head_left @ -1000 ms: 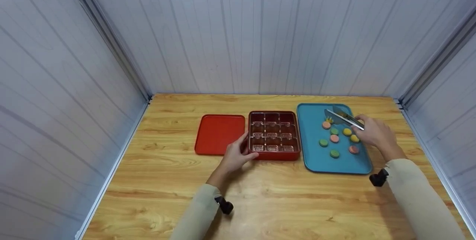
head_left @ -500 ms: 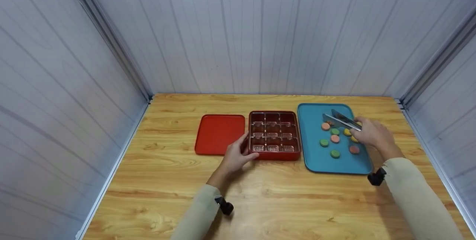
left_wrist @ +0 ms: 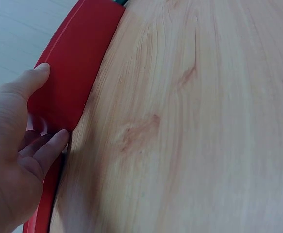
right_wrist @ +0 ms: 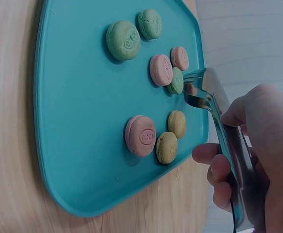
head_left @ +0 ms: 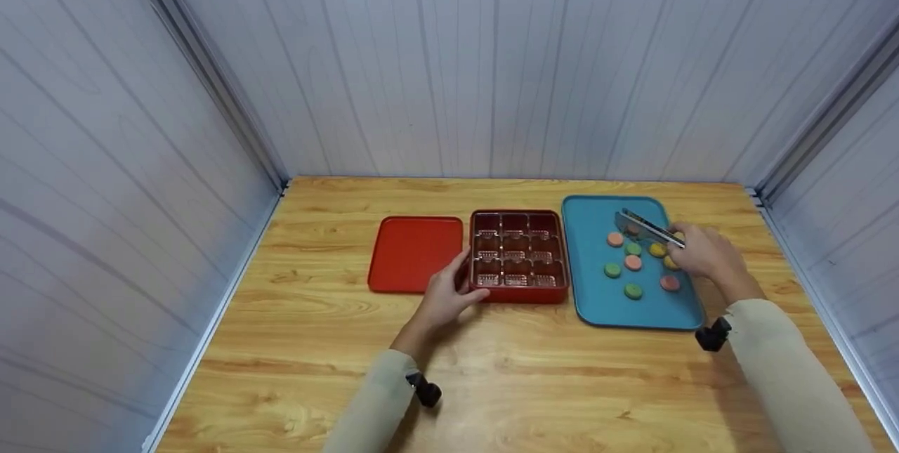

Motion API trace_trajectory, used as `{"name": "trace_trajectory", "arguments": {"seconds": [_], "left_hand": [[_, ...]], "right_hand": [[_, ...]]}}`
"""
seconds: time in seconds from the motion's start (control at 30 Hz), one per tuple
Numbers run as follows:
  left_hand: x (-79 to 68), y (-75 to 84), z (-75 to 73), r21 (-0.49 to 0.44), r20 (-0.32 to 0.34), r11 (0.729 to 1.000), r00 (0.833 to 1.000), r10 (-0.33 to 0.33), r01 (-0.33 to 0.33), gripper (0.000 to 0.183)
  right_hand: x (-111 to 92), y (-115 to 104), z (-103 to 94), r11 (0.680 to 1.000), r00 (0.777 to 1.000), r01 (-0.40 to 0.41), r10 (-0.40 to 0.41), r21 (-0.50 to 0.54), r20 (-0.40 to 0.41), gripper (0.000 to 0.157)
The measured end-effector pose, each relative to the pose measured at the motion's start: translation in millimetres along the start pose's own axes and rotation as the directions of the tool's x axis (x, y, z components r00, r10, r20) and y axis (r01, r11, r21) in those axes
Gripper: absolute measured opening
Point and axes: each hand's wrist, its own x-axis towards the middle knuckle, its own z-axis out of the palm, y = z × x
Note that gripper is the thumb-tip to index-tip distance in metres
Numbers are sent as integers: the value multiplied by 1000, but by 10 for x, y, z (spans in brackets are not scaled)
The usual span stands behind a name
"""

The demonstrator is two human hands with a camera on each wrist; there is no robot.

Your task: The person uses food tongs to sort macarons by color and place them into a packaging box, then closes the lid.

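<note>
A dark red box [head_left: 525, 294] with a clear compartment insert stands mid-table. My left hand [head_left: 444, 295] rests on its front left corner, thumb against the front wall, fingers spread along the left side. At the right, my right hand [head_left: 708, 256] grips metal tongs [head_left: 660, 233], one side fork-shaped [right_wrist: 198, 101]. Their arms are close together over the blue tray [head_left: 597, 309], and a pinkish macaron [right_wrist: 191, 89] shows partly between the tips. Pink, green and yellow macarons lie on the tray, including a green macaron [head_left: 633, 291] and a pink macaron [head_left: 670, 283] near its front.
A red lid [head_left: 416, 254] lies flat to the left of the box. The blue tray stands close beside the box's right side. Pale panel walls [head_left: 449, 74] enclose the wooden table [head_left: 534, 376] at the back and both sides.
The tongs' arms, apart earlier, have come together near the back of the tray around a macaron. My right hand has shifted only slightly. My left hand and the box have stayed put.
</note>
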Motion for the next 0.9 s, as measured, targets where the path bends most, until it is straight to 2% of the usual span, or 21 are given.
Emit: {"name": "trace_trajectory", "arguments": {"seconds": [0.1,0.23,0.47,0.7,0.9], "left_hand": [[7,-21,7,6,-9,1000,1000,8,-8,95],[-9,97,-5,19,-11,999,1000,-28,28,94],[-10,173,9,1,7,997,997,-73,73,94],[-33,167,4,-18,8,997,998,-69,69,93],[-39,170,-17,-7,11,998,998,-67,67,92]], "right_hand": [[-3,5,-6,1000,1000,10,-10,4,-4,55],[3,8,-4,999,999,33,-33,3,-21,51],[0,27,-7,999,999,39,-39,-7,-23,50],[-45,51,-64,999,999,39,-39,30,-21,56],[-64,74,-84,998,998,45,-43,41,-38,54]]}}
